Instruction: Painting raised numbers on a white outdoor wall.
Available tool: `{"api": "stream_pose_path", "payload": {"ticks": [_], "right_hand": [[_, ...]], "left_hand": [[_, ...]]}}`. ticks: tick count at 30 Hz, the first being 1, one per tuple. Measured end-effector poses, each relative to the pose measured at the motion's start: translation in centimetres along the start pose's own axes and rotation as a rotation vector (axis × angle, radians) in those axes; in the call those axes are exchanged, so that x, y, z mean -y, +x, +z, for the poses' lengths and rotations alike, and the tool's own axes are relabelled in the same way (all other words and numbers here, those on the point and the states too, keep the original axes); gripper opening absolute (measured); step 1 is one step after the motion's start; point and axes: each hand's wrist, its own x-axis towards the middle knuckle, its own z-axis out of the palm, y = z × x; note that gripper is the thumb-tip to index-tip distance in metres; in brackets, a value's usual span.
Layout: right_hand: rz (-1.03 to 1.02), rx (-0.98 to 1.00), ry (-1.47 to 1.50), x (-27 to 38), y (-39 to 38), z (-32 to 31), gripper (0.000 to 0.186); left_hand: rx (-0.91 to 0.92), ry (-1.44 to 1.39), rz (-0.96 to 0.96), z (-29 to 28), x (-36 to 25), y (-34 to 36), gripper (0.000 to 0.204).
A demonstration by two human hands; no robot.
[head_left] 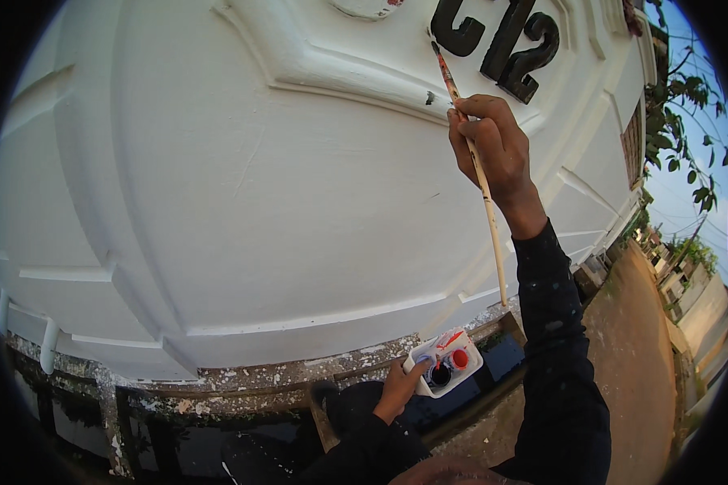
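My right hand (pixel 493 145) is raised to the white wall, its fingers pinched round a long wooden paintbrush (pixel 485 194). The dark, narrow bristles meet the wall at the left edge of a raised black character (pixel 457 31). More black raised characters (pixel 519 55) stand to the right of it. Low down, my left hand (pixel 400 388) grips the side of a small white plastic tray (pixel 434 391). Inside the tray are a pot of black paint (pixel 440 374), a red-topped pot (pixel 459 358) and a smear of red.
A raised moulding (pixel 340 77) frames the characters, with a dark smudge (pixel 430 98) on it. Below the wall runs a paint-spattered ledge (pixel 243 378) over a ditch of dark water (pixel 501 360). Right of my arm lies a dirt road (pixel 623 347); leafy branches (pixel 687 121) hang above.
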Motion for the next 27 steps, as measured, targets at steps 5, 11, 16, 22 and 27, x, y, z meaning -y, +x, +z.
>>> {"api": "stream_pose_path", "payload": {"ticks": [5, 11, 16, 22, 27], "right_hand": [[-0.005, -0.015, -0.005, 0.1, 0.4, 0.5, 0.033], [-0.01, 0.007, -0.089, -0.5, 0.1, 0.5, 0.032], [0.01, -0.035, -0.011, 0.4, 0.4, 0.3, 0.03], [0.071, 0.033, -0.061, 0.4, 0.6, 0.6, 0.031], [0.009, -0.02, -0.061, 0.8, 1.3, 0.5, 0.03]], "left_hand": [[0.004, 0.001, -0.029, -0.2, 0.2, 0.1, 0.071], [0.018, 0.008, -0.005, -0.2, 0.6, 0.2, 0.072], [0.021, 0.036, 0.009, -0.5, 1.4, 0.9, 0.074], [0.054, -0.006, -0.01, -0.4, 0.9, 0.8, 0.073], [0.045, -0.024, -0.003, -0.1, 0.1, 0.2, 0.071]]}}
